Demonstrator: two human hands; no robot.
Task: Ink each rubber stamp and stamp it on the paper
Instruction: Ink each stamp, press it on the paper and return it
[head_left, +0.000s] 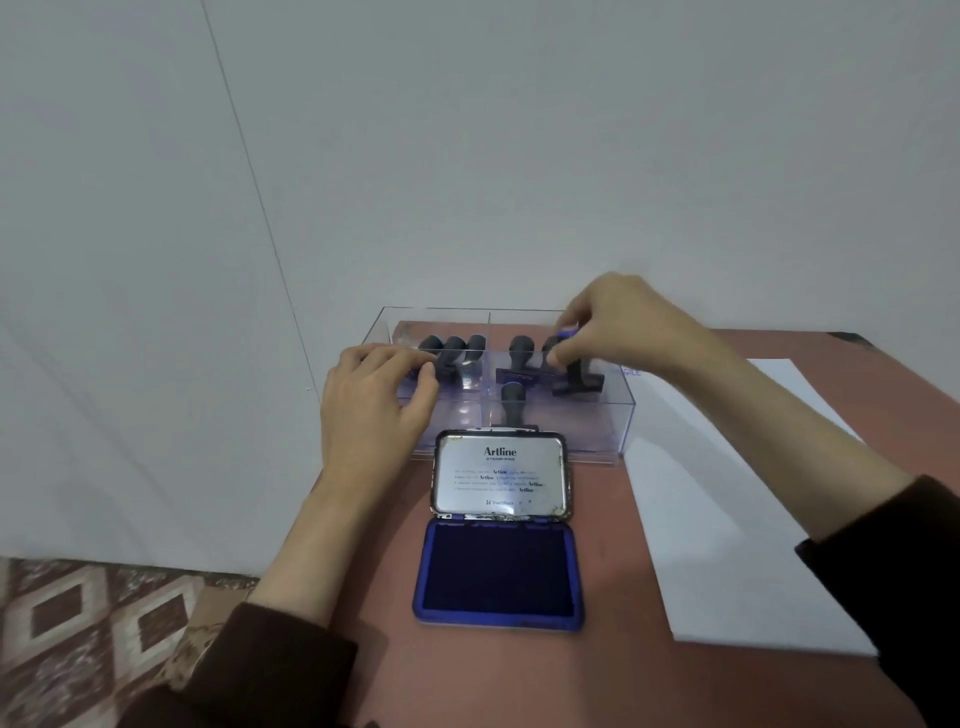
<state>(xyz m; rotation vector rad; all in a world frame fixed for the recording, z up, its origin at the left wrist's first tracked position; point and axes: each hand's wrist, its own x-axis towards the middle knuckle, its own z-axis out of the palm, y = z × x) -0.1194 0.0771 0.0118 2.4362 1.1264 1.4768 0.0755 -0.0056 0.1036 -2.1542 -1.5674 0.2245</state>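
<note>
A clear plastic box (608, 415) at the back of the table holds several dark-handled rubber stamps (519, 353). My right hand (618, 327) reaches into its right half and pinches the top of one stamp (574, 379). My left hand (374, 400) rests against the box's left side, fingers curled over its wall near three stamps (454, 353). In front of the box lies the blue ink pad (498, 571), open, with its silver lid (501, 475) tilted up. A white paper (727, 499) lies to the right, with a faint blue print (631, 371) at its far end.
The table top (467, 675) is reddish brown and stands against a pale wall (467, 156). A patterned floor (78, 623) shows at the lower left past the table's edge. Dark sleeves cover both forearms.
</note>
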